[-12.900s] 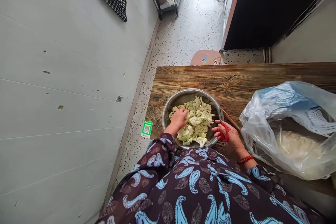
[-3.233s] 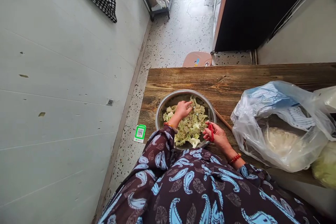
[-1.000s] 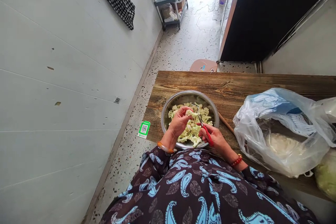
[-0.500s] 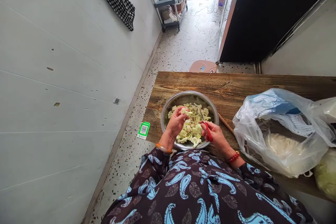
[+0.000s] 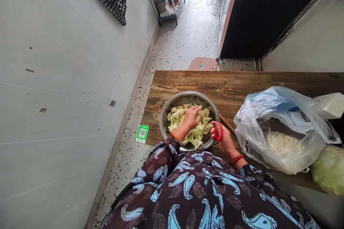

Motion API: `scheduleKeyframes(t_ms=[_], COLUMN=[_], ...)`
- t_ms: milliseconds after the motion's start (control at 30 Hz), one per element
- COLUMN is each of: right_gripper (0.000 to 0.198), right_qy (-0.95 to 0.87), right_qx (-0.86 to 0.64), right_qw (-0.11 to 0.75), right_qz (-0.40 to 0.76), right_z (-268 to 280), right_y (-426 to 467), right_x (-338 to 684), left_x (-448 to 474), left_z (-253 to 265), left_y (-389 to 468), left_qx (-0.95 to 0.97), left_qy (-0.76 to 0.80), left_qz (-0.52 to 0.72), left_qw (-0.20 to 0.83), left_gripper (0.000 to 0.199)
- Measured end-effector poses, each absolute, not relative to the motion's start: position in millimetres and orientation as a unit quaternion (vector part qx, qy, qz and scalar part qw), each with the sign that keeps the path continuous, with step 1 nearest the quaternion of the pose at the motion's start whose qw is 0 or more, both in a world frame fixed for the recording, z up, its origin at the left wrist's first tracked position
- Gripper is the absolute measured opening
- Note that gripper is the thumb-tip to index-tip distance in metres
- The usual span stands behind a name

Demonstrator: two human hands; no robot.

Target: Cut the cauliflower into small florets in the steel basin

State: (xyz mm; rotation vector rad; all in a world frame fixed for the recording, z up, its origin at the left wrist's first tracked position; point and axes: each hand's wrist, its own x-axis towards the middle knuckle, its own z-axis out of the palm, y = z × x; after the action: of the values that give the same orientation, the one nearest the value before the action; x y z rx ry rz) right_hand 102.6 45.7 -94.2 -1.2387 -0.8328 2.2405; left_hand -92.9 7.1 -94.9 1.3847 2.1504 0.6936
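A round metal bowl [image 5: 163,121] holds many pale green-white cauliflower florets [image 5: 205,120]. My left hand [image 5: 190,117] is palm down over the florets in the middle of the bowl, its fingers reaching among them with the thumb apart. I see nothing held in it, though the fingertips are partly hidden. At the bowl's right rim, my right hand [image 5: 226,139] grips red-handled scissors [image 5: 218,131]. Their blades point up and away along the rim.
The bowl stands on a dark wooden table [image 5: 182,78]. Chopsticks [image 5: 227,123] lie just right of it. Farther right are a clear plastic bag [image 5: 258,136] and a bagged pale green vegetable [image 5: 329,168]. A green QR card [image 5: 142,133] sits at the left edge; beyond the table is a pink stool [image 5: 202,63].
My left hand has lowered into the florets, and the floret it held up is no longer visible in it. My right hand has drawn the scissors rightward to the rim.
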Motion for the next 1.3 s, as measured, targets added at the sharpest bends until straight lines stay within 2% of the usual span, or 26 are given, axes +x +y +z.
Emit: scheduleKeyframes(t_ms=[167, 367, 567, 733, 867, 933, 1100, 1233, 1300], right_gripper=[0.048, 0.048, 0.05, 0.049, 0.048, 0.048, 0.048, 0.049, 0.049], right_qy=[-0.316, -0.319, -0.317, -0.32, -0.325, -0.325, -0.317, -0.317, -0.321], right_qx=[-0.442, -0.438, -0.436, -0.436, -0.44, -0.441, -0.436, -0.435, -0.434], right_qw=[0.197, 0.183, 0.171, 0.168, 0.167, 0.165, 0.16, 0.157, 0.155], right_qz=[0.816, 0.82, 0.825, 0.824, 0.82, 0.821, 0.827, 0.828, 0.828], right_z=[-99.8, -103.8, -111.5, -107.5, -101.8, -100.5, -100.7, -102.2, -103.2], right_y=[49.4, 53.0, 54.5, 55.3, 56.2, 56.9, 58.4, 58.7, 58.5], right_x=[103.1, 104.0, 106.4, 106.4, 106.2, 106.4, 106.6, 106.6, 106.7], left_x=[-78.3, -98.0, -108.2, -91.3, -90.9, -97.7, -115.1, -110.9, -102.9], left_z=[-121.0, -135.7, -136.3, -130.5, -128.6, -129.6, -135.2, -138.1, -138.9], left_y=[26.4, 37.6, 30.8, 33.2, 40.7, 44.4, 49.9, 48.2, 46.0], left_qx=[0.559, 0.48, 0.435, 0.452, 0.433, 0.421, 0.383, 0.396, 0.406], left_qy=[0.756, 0.793, 0.83, 0.824, 0.835, 0.84, 0.853, 0.841, 0.832], left_qz=[0.186, 0.241, 0.227, 0.201, 0.171, 0.18, 0.204, 0.21, 0.214], left_qw=[0.285, 0.289, 0.266, 0.277, 0.292, 0.289, 0.29, 0.304, 0.312], left_gripper=[0.045, 0.027, 0.019, 0.038, 0.018, 0.014, 0.032, 0.014, 0.02])
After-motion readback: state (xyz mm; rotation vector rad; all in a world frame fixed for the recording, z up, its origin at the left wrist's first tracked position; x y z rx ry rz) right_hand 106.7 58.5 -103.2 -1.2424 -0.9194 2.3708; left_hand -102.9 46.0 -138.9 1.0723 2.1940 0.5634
